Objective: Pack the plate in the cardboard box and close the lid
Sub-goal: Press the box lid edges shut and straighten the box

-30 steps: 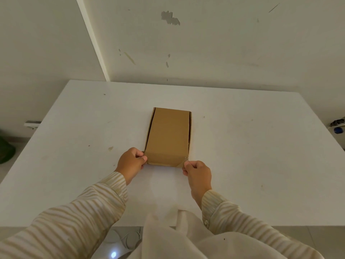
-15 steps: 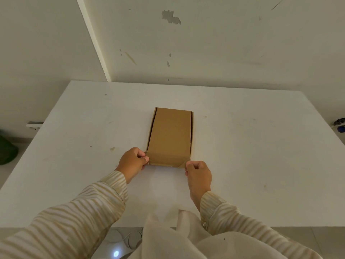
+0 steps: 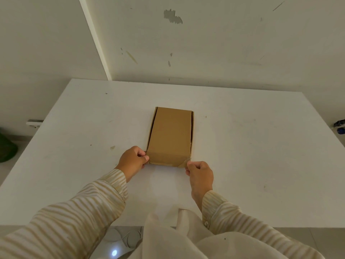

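Pinching near-left corner of cardboard box [image 3: 170, 135], left hand [image 3: 133, 161] sits at 7 o'clock of box, fingers curled on lid edge. Box at table [image 3: 74, 146] centre, lid down, dark gaps along both long sides. Plate not visible, presumably inside. Right hand [image 3: 200, 174] at 5 o'clock grips creased corner flap. Risk: flap buckles or misses slot, lid springs up; uneven push skids box toward 12 o'clock.

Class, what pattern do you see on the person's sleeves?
Wavy beige and cream stripes on both sleeves, clearest in the head view, the only one.
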Demonstrator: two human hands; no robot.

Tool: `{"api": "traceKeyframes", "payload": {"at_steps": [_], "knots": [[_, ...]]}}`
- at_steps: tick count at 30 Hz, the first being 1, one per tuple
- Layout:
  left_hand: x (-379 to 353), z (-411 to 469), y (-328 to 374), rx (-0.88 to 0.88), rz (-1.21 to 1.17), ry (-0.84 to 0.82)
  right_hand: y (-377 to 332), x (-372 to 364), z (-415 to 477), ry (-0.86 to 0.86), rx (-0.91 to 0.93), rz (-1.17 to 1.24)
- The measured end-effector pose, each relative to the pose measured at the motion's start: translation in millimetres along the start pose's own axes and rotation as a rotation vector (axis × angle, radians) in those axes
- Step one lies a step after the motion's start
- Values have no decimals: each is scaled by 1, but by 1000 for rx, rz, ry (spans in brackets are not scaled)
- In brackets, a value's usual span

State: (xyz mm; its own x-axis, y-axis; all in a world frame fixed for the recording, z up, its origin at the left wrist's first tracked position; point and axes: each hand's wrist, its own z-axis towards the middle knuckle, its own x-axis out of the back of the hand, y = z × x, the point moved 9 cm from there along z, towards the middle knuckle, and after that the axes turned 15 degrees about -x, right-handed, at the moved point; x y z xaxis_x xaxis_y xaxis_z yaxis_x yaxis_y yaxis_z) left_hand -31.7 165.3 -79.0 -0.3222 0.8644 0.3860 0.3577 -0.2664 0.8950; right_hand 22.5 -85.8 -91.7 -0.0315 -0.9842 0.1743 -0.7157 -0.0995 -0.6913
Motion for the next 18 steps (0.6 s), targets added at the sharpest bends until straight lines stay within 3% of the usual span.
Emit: {"api": "traceKeyframes", "payload": {"at_steps": [8, 15, 18], "knots": [[2, 3, 3, -33, 110, -9, -11, -2, 6, 42, 66, -179], [-3, 14, 25, -207, 375, -221, -43, -18, 5, -56, 341, -631], [-10, 20, 28, -260, 530, -330, -52, -33, 2, -101, 545, -1024]]}}
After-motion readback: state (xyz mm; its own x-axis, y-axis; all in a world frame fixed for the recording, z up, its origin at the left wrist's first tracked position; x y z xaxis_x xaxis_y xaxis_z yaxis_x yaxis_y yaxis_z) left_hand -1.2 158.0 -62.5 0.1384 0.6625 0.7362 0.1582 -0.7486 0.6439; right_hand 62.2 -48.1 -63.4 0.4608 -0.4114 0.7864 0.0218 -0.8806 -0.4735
